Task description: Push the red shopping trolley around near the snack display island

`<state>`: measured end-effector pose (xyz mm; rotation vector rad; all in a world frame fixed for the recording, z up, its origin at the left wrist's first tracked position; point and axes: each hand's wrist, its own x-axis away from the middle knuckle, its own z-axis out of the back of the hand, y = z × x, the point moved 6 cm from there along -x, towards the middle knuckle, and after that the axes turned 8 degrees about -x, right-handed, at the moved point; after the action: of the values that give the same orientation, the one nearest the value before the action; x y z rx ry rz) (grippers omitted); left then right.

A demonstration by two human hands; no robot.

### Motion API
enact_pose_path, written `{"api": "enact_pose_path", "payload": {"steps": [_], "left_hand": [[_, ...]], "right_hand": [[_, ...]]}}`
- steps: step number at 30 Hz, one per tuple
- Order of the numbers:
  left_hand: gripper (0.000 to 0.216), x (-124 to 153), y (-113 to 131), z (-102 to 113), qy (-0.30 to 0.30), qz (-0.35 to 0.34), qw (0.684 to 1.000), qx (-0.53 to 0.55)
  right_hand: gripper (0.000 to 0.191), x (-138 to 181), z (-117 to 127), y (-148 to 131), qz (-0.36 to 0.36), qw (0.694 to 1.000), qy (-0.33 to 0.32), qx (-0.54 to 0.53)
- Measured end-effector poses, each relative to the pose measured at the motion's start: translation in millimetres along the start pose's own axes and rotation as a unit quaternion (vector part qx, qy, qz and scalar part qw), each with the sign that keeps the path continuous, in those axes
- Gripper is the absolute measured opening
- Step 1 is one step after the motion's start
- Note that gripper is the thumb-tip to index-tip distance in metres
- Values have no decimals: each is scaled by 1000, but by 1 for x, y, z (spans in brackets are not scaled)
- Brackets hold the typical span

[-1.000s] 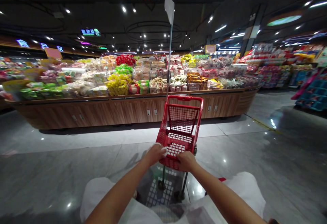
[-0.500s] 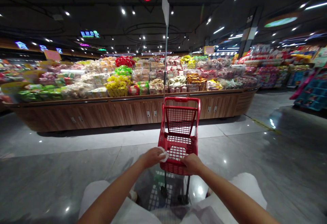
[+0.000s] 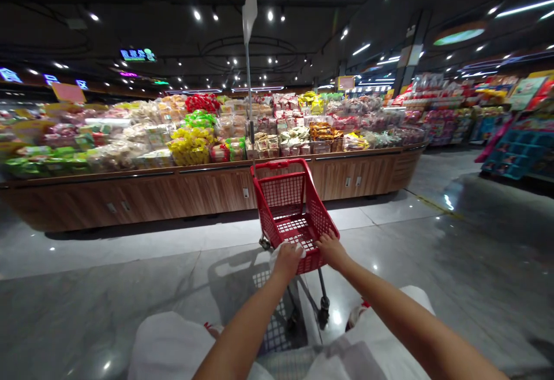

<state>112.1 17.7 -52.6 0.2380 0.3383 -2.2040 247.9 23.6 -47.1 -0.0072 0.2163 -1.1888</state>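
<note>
A small red plastic shopping cart (image 3: 283,188) stands on the floor in front of me, turned at a slant with its handle end farthest from me. My left hand (image 3: 287,263) is closed around a crumpled white wipe (image 3: 277,250) at the near left corner of the basket. Over the near right corner of the rim, my right hand (image 3: 332,249) has its fingers curled, gripping the cart. A pole with a white flag (image 3: 250,13) rises from the cart's far left side. Grid mesh shows in the basket's floor and walls.
Behind the cart runs a long wood-panelled display counter (image 3: 208,192) heaped with packaged snacks (image 3: 193,144). Shelves with blue bins (image 3: 511,146) stand at the right. My knees in white clothing (image 3: 168,345) flank the cart. The grey floor (image 3: 130,287) is glossy.
The cart has turned, its far end swinging left and its right side coming into view. My left hand has moved right with the wipe, and my right hand has shifted slightly up and right.
</note>
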Motion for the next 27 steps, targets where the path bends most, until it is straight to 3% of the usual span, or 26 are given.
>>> {"api": "enact_pose_path", "payload": {"steps": [5, 11, 14, 17, 20, 23, 27], "left_hand": [[21, 5, -4, -3, 19, 6, 1000, 6], [33, 33, -47, 4, 4, -172, 985, 9], [43, 33, -73, 8, -22, -207, 978, 12], [41, 25, -101, 11, -38, -194, 980, 21], [28, 17, -140, 15, -48, -127, 990, 26], [32, 16, -176, 23, -57, -74, 995, 34], [52, 17, -185, 33, -74, -10, 993, 93]], "right_hand": [[34, -8, -26, -43, -36, 984, 27, -171], [32, -9, -28, -50, 15, 934, 46, -354], [21, -11, -28, -51, 16, 925, 47, -376], [20, -11, -25, -50, 30, 926, 33, -374], [25, -9, -20, -37, 27, 932, 21, -361], [31, -7, -15, -21, -14, 940, 1, -340], [43, -8, -10, -30, -103, 949, -26, -296]]}}
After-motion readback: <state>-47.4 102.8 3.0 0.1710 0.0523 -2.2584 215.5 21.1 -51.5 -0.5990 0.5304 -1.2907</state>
